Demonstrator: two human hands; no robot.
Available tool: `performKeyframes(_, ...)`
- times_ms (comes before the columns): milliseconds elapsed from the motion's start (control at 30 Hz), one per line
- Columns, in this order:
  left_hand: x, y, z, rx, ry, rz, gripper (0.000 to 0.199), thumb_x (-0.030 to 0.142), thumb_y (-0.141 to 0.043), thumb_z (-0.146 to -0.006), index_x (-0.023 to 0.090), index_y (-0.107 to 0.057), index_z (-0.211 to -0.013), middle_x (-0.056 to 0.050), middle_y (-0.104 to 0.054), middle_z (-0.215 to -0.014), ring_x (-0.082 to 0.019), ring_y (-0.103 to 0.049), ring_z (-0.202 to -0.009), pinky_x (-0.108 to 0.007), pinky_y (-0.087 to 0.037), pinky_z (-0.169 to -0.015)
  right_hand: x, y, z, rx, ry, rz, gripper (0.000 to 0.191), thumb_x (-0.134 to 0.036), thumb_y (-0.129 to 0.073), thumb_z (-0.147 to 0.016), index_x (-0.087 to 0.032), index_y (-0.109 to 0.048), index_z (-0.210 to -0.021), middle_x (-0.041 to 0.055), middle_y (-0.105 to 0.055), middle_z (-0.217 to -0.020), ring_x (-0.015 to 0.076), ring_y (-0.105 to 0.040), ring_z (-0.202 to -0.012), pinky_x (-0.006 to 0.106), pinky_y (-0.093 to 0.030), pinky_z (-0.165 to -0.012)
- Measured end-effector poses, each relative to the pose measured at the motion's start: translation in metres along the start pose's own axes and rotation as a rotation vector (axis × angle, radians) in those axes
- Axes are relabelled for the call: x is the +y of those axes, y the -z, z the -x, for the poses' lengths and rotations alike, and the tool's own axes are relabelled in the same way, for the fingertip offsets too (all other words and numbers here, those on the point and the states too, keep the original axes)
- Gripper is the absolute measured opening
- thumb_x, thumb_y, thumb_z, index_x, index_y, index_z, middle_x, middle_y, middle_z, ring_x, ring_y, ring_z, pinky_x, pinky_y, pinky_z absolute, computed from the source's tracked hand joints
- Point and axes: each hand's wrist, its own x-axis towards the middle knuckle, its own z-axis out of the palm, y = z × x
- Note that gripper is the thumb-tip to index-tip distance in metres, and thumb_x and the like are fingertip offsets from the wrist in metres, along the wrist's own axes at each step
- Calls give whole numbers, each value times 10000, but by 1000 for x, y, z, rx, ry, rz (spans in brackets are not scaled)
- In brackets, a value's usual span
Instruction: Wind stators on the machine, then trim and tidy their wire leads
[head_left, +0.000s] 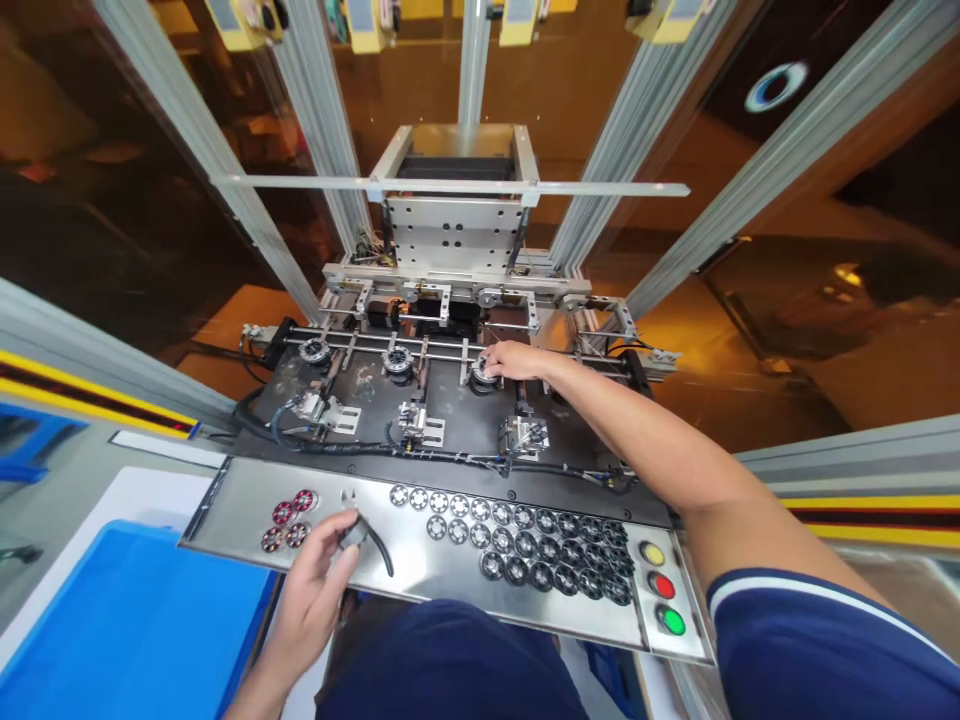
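One left hand (304, 590) curls narrowly at black-handled pliers (382, 550) over metal desk (420, 570), grip unclear; right hand (514, 360) touches round part (479, 371) on third fixture (483, 387) from left, can't tell if gripping.

I have my right arm (645, 430) stretched forward, right grip (514, 360) palm-down, fingers bent; my left grip (309, 590) sits low, thumb and fingers curled.

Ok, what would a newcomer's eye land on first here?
Probably the blue tray at lower left, then the rows of dark discs on the metal ledge. At the ledge's right end, the yellow, red and green buttons stand out. Further back, the right hand is at the third round fixture from the left.
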Motion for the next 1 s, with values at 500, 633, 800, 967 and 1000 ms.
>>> performKeyframes(500, 75, 1, -13, -237, -460, 168, 254, 325, -783, -811, 222, -693, -1025, -36, -723, -1006, -157, -655, -961, -245, -484, -893, -230, -64, 135, 732, 804, -195, 257, -200, -568, -966, -121, -573, -1211, 125, -695, -971, 214, -652, -886, 376, -568, -748)
performKeyframes(633, 76, -13, -5, -225, -383, 321, 357, 402, -778, -804, 229, -674, -1099, -39, -718, -1022, -157, -674, -941, -245, -522, -868, -235, -84, 139, 924, 715, -263, 260, -110, -548, -927, -150, -577, -1183, 94, -679, -890, 199, -629, -801, 354, -549, -681)
performKeyframes(800, 68, -17, 0, -174, -329, 237, 233, 335, -735, -851, 233, -705, -1058, -26, -768, -977, -149, -724, -908, -210, -561, -808, -230, -79, 153, 810, 668, -397, 307, -263, -671, -909, -116, -630, -1175, 158, -690, -1061, 227, -652, -966, 398, -566, -826)
performKeyframes(967, 53, -1, 0, -176, -572, -144, 265, 286, -746, -835, 272, -748, -1100, -20, -796, -1056, -177, -748, -984, -218, -568, -898, -216, -54, 162, 364, 666, -650, 182, -195, -593, -957, -90, -734, -1005, 186, -625, -1297, 206, -613, -1206, 353, -485, -1045)
performKeyframes(1000, 52, 1, -1, -185, -633, -187, 267, 282, -745, -835, 281, -750, -1102, -14, -797, -1060, -178, -748, -995, -214, -567, -910, -212, -52, 160, 283, 667, -701, 172, -178, -598, -953, -85, -742, -969, 182, -620, -1314, 200, -612, -1219, 331, -472, -1058)
